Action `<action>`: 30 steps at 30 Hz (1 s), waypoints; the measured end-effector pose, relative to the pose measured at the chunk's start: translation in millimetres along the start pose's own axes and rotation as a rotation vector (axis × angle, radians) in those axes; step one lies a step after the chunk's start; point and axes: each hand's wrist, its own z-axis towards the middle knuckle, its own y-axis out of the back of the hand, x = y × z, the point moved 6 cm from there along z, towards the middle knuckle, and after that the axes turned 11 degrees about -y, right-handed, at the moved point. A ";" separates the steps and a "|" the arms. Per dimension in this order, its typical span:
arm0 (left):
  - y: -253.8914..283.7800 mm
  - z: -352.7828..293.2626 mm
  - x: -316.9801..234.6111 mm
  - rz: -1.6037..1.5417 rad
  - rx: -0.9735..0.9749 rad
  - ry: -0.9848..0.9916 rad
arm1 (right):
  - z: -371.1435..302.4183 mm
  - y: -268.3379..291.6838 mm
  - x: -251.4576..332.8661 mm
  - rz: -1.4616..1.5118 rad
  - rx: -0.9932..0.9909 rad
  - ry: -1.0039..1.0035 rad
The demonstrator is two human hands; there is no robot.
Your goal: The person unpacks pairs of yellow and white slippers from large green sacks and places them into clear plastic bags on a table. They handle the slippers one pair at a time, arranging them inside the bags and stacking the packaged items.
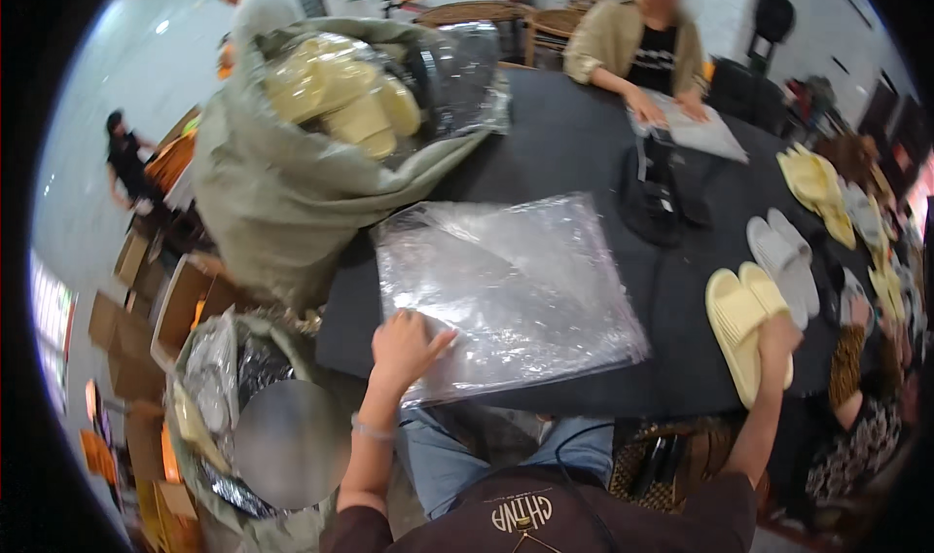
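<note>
A flat stack of clear plastic bags (516, 300) lies on the black table in front of me. My left hand (404, 347) rests on its left edge, fingers bent and thumb stretched away from them. At the right, my right hand (778, 337) grips a pair of pale yellow slippers (736, 344) near the straps; the fingertips are partly hidden. Just beyond that pair sit grey slippers (781, 261). Black slippers (650, 203) stand farther back on the table.
A large sack (263, 193) of bagged yellow slippers leans over the table's far left. Another open sack (180, 407) stands at lower left by cardboard boxes (122, 344). Across the table (555, 125), a person (632, 57) handles a plastic bag (700, 130). More slippers (812, 183) line the right edge, near another person's patterned sleeve (846, 363).
</note>
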 end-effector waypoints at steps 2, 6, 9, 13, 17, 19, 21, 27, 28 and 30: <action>-4.1 31.1 6.7 0.035 0.166 0.062 | -46.1 102.2 39.6 0.284 -0.368 0.158; -15.7 70.9 7.3 0.262 0.430 -0.143 | -189.0 208.3 167.9 0.451 -0.037 1.156; -29.6 96.0 -7.9 0.394 0.575 -0.168 | -311.4 215.7 160.6 0.875 -0.927 2.189; -71.5 122.7 33.4 0.293 0.756 -0.160 | -330.9 178.4 229.7 0.641 -0.620 2.065; -35.1 101.2 23.1 0.188 0.832 -0.066 | -228.9 164.9 291.8 0.387 -0.514 1.172; -29.9 103.4 19.0 0.199 0.797 -0.140 | -179.9 136.0 298.3 0.376 -0.327 1.020; -19.4 110.6 11.6 0.206 0.730 -0.104 | -153.1 92.5 301.9 0.359 -0.097 1.073; -12.5 153.2 -92.3 0.162 0.162 -0.523 | -144.4 78.9 315.2 0.129 0.001 1.261; -9.5 153.8 -107.0 0.107 -0.089 -0.671 | -140.4 87.1 321.7 0.037 0.093 1.310; -25.7 151.3 -118.4 0.237 -0.134 -0.806 | -125.8 110.8 343.3 -0.324 0.383 1.258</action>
